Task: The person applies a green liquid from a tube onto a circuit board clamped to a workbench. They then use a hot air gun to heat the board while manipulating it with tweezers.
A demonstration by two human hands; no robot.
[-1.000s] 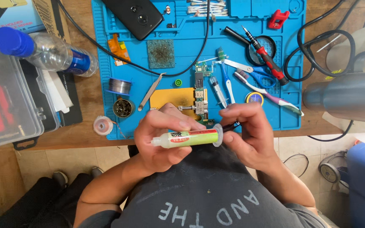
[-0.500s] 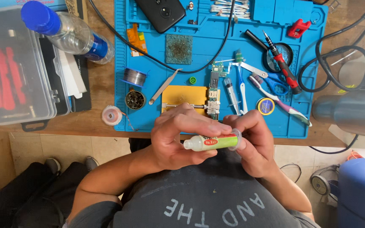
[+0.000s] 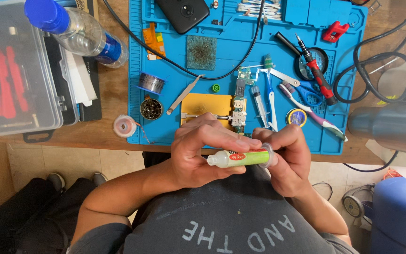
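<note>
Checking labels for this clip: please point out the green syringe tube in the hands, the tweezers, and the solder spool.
green syringe tube (image 3: 243, 158), head view, middle of its barrel.
tweezers (image 3: 184, 95), head view, mid-length of the arms.
solder spool (image 3: 151, 83), head view, the wound wire.

water bottle (image 3: 78, 33), solder spool (image 3: 151, 83), tweezers (image 3: 184, 94) and screwdriver (image 3: 316, 73) on blue mat (image 3: 344, 42).

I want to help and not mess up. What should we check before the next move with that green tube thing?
1. Green syringe tube gripped by both the left hand and right hand: ok.
2. White tip cap on: ok.
3. Circuit board sitting in the yellow holder: ok.
4. Tweezers lying within reach on the blue mat: ok.
5. Paste left inside the tube: cannot tell.
</note>
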